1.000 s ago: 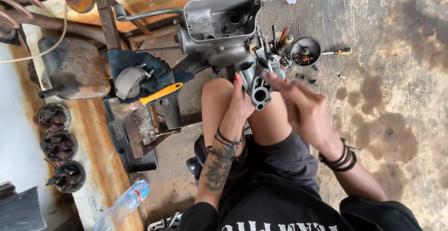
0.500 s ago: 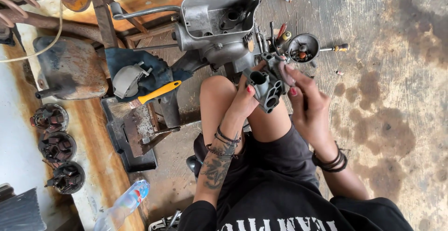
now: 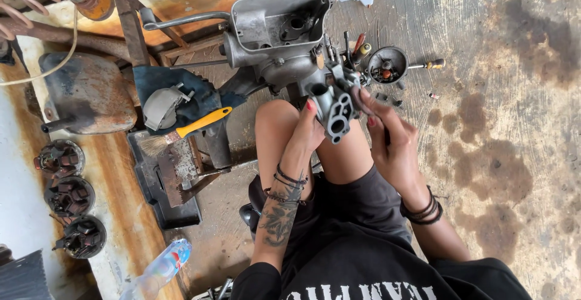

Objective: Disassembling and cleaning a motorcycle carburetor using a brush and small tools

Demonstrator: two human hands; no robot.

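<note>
Both hands grip the grey carburetor [image 3: 336,107] above the knees: left hand [image 3: 310,131] steadying, right hand [image 3: 390,145] alongside. Inspection seems underway; turning it demands steady holds.

carburetor [image 3: 334,107] between both hands, above knees

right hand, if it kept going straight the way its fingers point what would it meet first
The right hand points up-left, its fingers already on the grey carburetor body. So it meets that first. Beyond lies the open engine casing, though depth there is hard to judge.
</note>
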